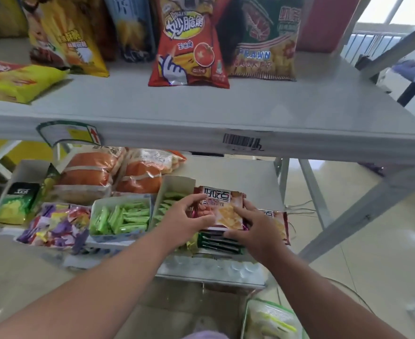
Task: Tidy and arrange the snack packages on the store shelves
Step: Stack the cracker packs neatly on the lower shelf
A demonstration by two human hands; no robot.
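Both hands reach onto the lower shelf [255,182] and hold one cracker packet [222,209] between them: the left hand [185,215] grips its left edge with curled fingers and thumb, and the right hand [257,231] pinches its right and lower side. That packet, printed with large Chinese characters and a picture of crackers, sits atop a stack of dark green packets [219,242], with a second matching packet [278,223] just behind the right hand.

On the upper shelf [250,111] stand tall bags: a red corn snack bag [189,52] with a tomato and a pointing hand, a bag reading "PRAWN CRACKERS" [262,45], a yellow bag [64,37], and a yellow pack [13,81] lying flat. A barcode sticker [242,141] is stuck on the shelf edge.

Below, orange bags [89,174] lie at the back, beside white cartons of green sachets [122,216] and a heap of purple-and-yellow sweets [57,223].
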